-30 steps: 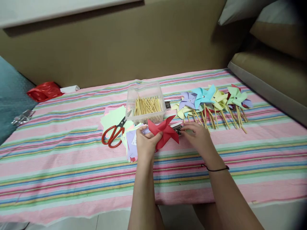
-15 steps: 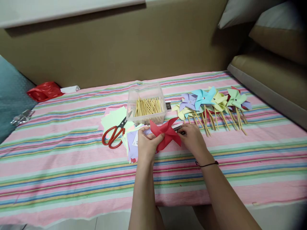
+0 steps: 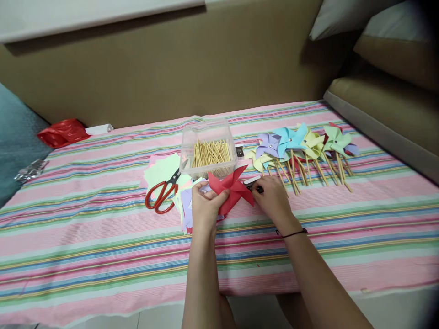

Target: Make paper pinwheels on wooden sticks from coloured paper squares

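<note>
Between the thumb and fingers of my left hand (image 3: pixel 207 203) is a red paper pinwheel (image 3: pixel 231 189), its folded blades facing up. My right hand (image 3: pixel 272 194) is just right of it, fingers curled in a pinch at a small dark object (image 3: pixel 259 188); what exactly they grip is too small to tell. A pale strip (image 3: pixel 252 180) with a dark edge lies by those fingertips. Under and beside my left hand sits a stack of coloured paper sheets (image 3: pixel 187 205), partly covered. Red-handled scissors (image 3: pixel 161 196) rest on the paper to its left.
A clear plastic box (image 3: pixel 208 130) holds many wooden sticks (image 3: pixel 211 153). Finished pinwheels on sticks (image 3: pixel 291 139) lie grouped at right. A small dark packet (image 3: pixel 239 151) is beside the box. At far left are a red plastic bag (image 3: pixel 63 132) and a striped cloth (image 3: pixel 103 237) covers the surface.
My left hand has shifted slightly left with the red pinwheel, widening the gap to my right hand. The right hand stays by the small dark object. The whole view moved slightly.
</note>
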Available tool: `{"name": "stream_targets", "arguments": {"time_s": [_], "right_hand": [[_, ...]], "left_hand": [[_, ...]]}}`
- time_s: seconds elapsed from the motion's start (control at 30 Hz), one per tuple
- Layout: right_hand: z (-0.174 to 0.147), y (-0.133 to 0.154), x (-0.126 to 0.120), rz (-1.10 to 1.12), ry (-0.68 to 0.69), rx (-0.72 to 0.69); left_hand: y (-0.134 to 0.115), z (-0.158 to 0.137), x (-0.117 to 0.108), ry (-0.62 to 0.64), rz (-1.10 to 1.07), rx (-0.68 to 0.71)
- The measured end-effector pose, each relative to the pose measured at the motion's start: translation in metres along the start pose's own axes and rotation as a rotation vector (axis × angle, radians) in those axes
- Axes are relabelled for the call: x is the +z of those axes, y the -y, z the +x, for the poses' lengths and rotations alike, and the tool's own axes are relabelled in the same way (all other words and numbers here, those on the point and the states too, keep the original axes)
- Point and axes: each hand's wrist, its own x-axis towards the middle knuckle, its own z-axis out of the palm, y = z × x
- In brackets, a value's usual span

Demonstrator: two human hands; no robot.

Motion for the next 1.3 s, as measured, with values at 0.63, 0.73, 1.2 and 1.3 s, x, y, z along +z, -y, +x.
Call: {"name": "stream_targets", "arguments": {"time_s": [0.63,0.73,1.2,1.3], "right_hand": [[-0.024,0.044,-0.055,1.093,0.27,0.466],[-0.023,0.046,-0.052,1.026,0.229,0.474],[-0.023,0.045,-0.057,0.959,0.213,0.482],[-0.022,0.046,-0.058,0.961,0.198,0.49]], "left_hand": [[-0.001,-0.005,0.001,0.27,0.1,-0.099],[0.0,-0.007,0.001,0.297,0.139,-0.114],[0.004,-0.005,-0.002,0.31,0.258,-0.098],[0.003,-0.006,-0.001,0.32,0.257,-0.109]]}}
